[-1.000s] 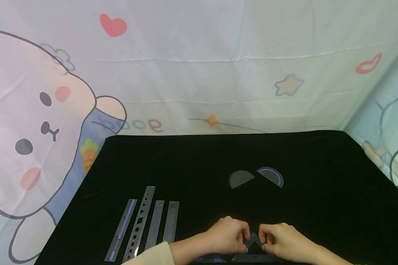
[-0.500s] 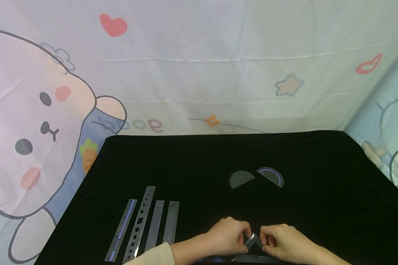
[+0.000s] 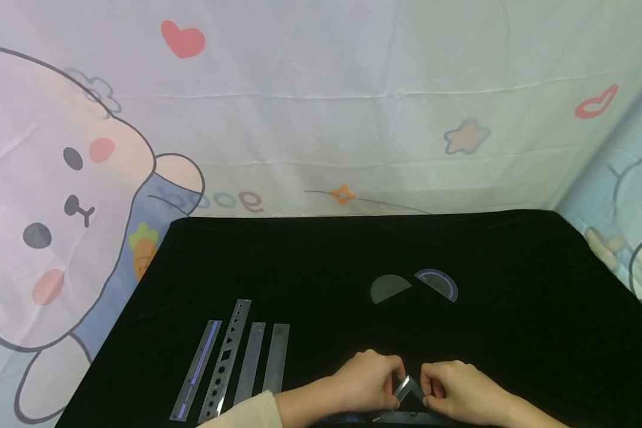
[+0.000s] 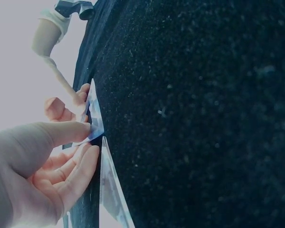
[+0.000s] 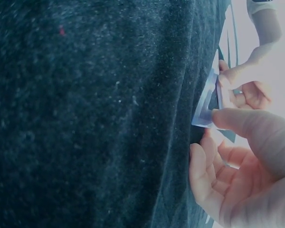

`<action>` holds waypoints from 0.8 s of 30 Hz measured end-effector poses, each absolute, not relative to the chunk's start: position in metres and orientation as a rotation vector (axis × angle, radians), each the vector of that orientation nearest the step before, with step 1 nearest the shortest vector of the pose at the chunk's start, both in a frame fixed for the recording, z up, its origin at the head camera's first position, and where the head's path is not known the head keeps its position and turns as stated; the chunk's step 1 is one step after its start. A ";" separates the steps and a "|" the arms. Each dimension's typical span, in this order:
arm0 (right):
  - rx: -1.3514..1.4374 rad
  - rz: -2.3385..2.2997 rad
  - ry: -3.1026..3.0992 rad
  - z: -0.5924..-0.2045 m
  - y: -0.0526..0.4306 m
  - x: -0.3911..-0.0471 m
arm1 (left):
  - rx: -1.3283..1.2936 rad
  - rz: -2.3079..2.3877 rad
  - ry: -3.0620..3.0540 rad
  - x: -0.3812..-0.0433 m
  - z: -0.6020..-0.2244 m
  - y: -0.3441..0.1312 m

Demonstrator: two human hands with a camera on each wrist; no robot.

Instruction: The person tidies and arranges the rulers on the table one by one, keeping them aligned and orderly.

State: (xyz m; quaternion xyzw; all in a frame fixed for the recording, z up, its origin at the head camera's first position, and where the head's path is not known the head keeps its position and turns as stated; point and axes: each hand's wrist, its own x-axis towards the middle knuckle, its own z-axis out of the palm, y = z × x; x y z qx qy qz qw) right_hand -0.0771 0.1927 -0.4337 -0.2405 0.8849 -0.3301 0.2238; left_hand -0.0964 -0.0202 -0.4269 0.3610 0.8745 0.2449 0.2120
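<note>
Between my two hands, near the front of the table in the head view, a clear set square (image 3: 406, 387) with an open middle is tilted up and catches the light. My left hand (image 3: 368, 381) pinches its left side; the left wrist view shows thumb and fingers on a corner of this set square (image 4: 97, 121). On the other side my right hand (image 3: 462, 389) pinches the right corner, its thumb (image 5: 228, 118) lying over the plastic. Just in front lies another clear flat piece (image 3: 414, 418), partly hidden. A blue-marked piece (image 3: 342, 418) shows below my left wrist.
Several rulers lie side by side on the left: a blue-striped ruler (image 3: 195, 371), a stencil ruler with cut-out shapes (image 3: 225, 359) and two plain clear rulers (image 3: 276, 356). Farther back are a clear protractor (image 3: 389, 288) and a purple-marked protractor (image 3: 437, 284). Black cloth (image 3: 513, 309) covers the table.
The set square has tipped up from lying flatter and now glints between the hands. My hands have shifted only slightly, and the rulers and protractors have stayed put.
</note>
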 end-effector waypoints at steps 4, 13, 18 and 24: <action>-0.648 -0.896 2.448 -0.434 0.193 -0.078 | 1.011 0.682 2.434 -0.097 -0.427 -0.020; -0.650 -0.874 2.476 -0.435 0.192 -0.078 | 1.033 0.654 2.478 -0.097 -0.430 -0.020; -0.642 -0.884 2.471 -0.435 0.192 -0.078 | 1.035 0.655 2.477 -0.097 -0.430 -0.021; -0.633 -0.887 2.472 -0.434 0.193 -0.080 | 1.032 0.703 2.453 -0.099 -0.428 -0.023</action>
